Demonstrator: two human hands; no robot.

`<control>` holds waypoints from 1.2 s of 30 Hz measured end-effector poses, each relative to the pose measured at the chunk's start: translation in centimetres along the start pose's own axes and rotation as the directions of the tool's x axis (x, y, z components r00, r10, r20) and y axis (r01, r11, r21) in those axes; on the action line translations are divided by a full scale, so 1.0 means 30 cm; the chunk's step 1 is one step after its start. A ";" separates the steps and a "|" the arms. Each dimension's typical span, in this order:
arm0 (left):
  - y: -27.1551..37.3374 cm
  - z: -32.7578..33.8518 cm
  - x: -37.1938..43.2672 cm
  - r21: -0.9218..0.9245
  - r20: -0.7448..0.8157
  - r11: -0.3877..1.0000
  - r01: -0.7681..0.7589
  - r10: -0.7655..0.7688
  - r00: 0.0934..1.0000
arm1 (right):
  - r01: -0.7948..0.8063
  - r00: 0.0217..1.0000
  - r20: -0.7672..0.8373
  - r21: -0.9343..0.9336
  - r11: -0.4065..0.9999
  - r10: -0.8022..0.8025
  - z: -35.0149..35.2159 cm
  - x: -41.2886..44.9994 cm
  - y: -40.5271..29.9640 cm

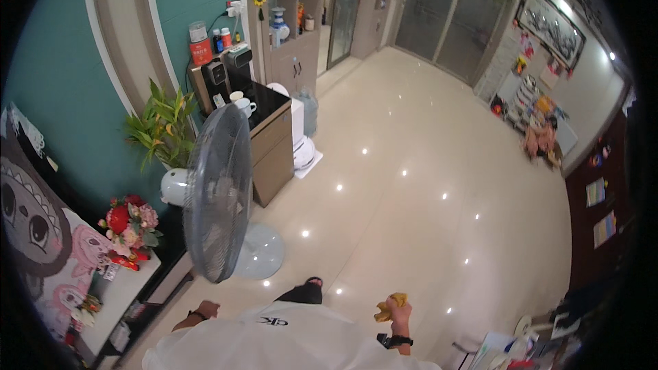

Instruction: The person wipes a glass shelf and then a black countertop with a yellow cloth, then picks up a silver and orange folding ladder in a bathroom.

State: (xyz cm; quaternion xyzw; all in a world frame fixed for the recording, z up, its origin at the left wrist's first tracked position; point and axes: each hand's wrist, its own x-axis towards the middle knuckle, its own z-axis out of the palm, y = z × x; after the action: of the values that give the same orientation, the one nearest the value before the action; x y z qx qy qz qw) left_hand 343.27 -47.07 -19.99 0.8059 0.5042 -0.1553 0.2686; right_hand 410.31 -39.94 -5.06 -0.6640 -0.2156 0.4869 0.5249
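Note:
My right hand [400,309], low and right of the middle, is closed around a crumpled yellow-brown cloth [383,311]; a dark watch or band sits on that wrist. At the lower left hangs my left hand [208,309], with a thin dark band on its wrist; its fingers look curled, but whether it holds anything cannot be told. Ahead of the left hand stands a grey pedestal fan [218,195] on a round pale base [262,252]. One foot in a dark sandal [314,281] shows on the glossy tiled floor between the hands.
Left are a low TV cabinet [121,308] with artificial flowers [131,223] and a potted plant [169,128]. A brown cabinet [272,159] bears a water dispenser [216,74] and cups. Toys [540,136] lie by the right wall; a cluttered table [493,347] stands lower right.

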 end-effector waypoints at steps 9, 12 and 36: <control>0.314 -0.106 0.602 -0.198 -0.013 0.979 0.050 -0.053 0.999 | -0.331 0.930 -0.076 -0.598 0.730 0.360 -0.217 0.543 -0.044; 0.425 -0.380 0.835 -0.946 0.028 0.258 0.195 -0.536 0.844 | -0.266 0.953 -0.099 -0.728 0.632 0.288 -0.311 0.686 -0.119; 0.515 -1.279 1.686 -0.915 0.333 -0.393 -0.098 -0.868 0.368 | -0.069 0.980 0.158 -0.283 0.957 0.118 0.569 2.402 -0.888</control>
State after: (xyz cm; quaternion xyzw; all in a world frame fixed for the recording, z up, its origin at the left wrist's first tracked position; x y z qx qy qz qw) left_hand 378.76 7.08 -11.10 -0.0132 0.7787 0.4446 0.4424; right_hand 432.60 35.33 -10.75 -0.6953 -0.2945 0.5324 0.3826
